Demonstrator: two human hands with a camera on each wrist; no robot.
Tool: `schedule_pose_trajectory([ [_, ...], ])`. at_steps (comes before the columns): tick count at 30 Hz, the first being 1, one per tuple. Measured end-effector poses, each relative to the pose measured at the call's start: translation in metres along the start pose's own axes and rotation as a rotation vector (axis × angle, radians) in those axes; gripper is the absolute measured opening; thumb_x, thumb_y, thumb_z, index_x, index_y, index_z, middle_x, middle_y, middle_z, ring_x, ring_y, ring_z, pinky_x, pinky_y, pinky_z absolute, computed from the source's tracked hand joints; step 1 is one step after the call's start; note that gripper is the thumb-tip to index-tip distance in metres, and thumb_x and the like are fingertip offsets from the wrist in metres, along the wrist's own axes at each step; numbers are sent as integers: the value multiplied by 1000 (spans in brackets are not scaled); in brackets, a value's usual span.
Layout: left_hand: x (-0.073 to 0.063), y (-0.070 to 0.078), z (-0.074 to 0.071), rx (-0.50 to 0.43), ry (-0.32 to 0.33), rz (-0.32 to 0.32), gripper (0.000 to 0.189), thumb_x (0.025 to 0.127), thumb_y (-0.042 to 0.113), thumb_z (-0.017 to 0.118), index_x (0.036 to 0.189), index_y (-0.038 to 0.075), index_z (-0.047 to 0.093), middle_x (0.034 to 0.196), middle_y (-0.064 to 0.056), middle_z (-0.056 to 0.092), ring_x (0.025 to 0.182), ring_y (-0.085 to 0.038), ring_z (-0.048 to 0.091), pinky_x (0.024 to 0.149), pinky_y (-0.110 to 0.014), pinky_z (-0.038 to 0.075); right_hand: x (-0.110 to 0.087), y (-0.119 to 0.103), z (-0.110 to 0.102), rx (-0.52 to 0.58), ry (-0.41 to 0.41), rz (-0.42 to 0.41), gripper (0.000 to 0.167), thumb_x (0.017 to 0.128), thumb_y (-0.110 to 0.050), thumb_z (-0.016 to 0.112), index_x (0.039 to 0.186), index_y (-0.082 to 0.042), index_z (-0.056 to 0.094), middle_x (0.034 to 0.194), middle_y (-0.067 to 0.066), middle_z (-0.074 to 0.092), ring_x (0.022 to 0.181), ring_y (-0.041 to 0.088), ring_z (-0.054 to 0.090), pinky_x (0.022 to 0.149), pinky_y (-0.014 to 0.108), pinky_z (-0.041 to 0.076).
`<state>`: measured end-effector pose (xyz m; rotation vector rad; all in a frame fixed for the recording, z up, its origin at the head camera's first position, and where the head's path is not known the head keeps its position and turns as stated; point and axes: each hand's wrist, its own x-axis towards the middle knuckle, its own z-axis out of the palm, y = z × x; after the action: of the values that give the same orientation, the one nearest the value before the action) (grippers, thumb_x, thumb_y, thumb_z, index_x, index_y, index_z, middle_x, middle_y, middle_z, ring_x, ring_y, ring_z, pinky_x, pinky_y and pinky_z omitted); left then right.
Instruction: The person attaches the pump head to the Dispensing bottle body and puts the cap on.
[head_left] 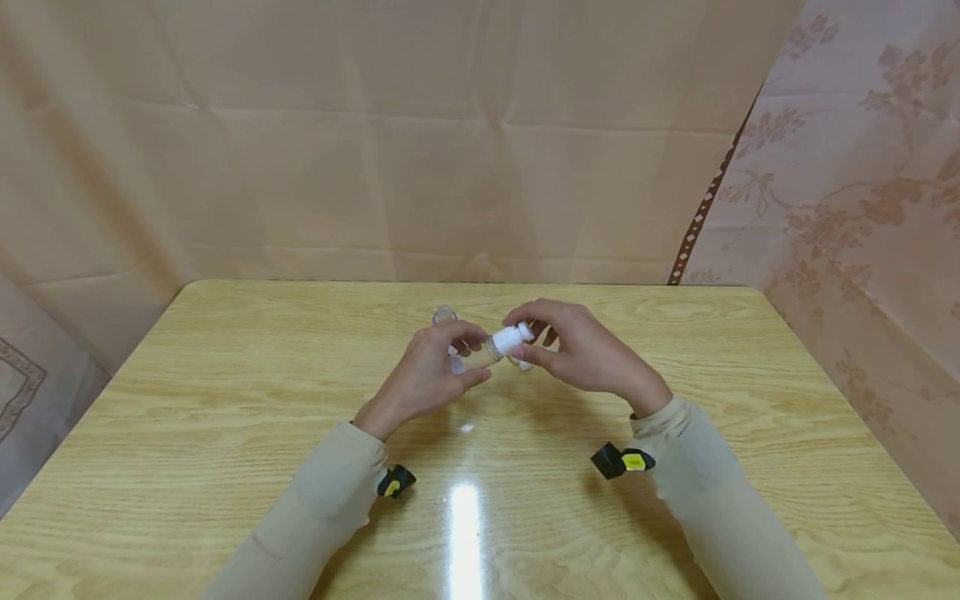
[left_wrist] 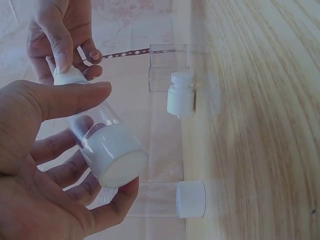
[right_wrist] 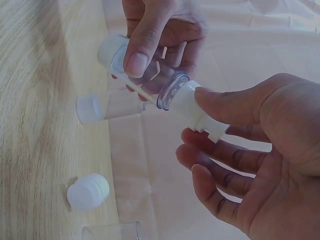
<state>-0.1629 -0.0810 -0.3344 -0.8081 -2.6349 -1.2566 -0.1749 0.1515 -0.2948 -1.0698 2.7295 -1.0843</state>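
My left hand (head_left: 429,364) grips a clear small bottle (right_wrist: 156,75) with a white base (left_wrist: 119,155), holding it tilted above the table. The thumb lies along its wall and the fingers curl round the other side. My right hand (head_left: 588,350) pinches a white pump head (right_wrist: 186,104) between thumb and fingers, at the bottle's threaded neck. The pump head meets the neck; how far it is screwed on, I cannot tell. A second clear bottle (right_wrist: 114,106) with a white base stands on the table behind the left hand.
Another white pump head (left_wrist: 180,96) lies on its side on the wooden table (head_left: 225,417), with a clear cap (left_wrist: 167,56) near it. Beige curtains (head_left: 420,167) hang behind the table's far edge, and a floral cloth (head_left: 862,208) hangs at the right.
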Motion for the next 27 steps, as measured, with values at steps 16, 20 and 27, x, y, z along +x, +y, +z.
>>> schedule_pose_trajectory([
  [16,0,1,-1,18,9,10,33,82,8,86,111,3,71,99,-7,68,92,-23,63,81,-40,55,2,0,0,2,-28,29,24,98,-20,70,118,-7,69,95,-3,68,85,14,60,77,36,53],
  [20,-1,2,-1,15,9,6,33,82,8,86,111,3,71,99,-7,68,92,-23,63,81,-41,55,2,0,0,6,-28,36,26,98,-20,71,119,-6,69,95,-2,67,86,15,60,78,37,53],
  [27,-1,1,-1,14,10,7,33,82,8,85,111,3,71,100,-9,68,92,-25,64,82,-42,55,1,-1,-1,-1,-11,42,36,96,-21,73,128,-4,65,103,1,68,91,16,61,80,37,53],
])
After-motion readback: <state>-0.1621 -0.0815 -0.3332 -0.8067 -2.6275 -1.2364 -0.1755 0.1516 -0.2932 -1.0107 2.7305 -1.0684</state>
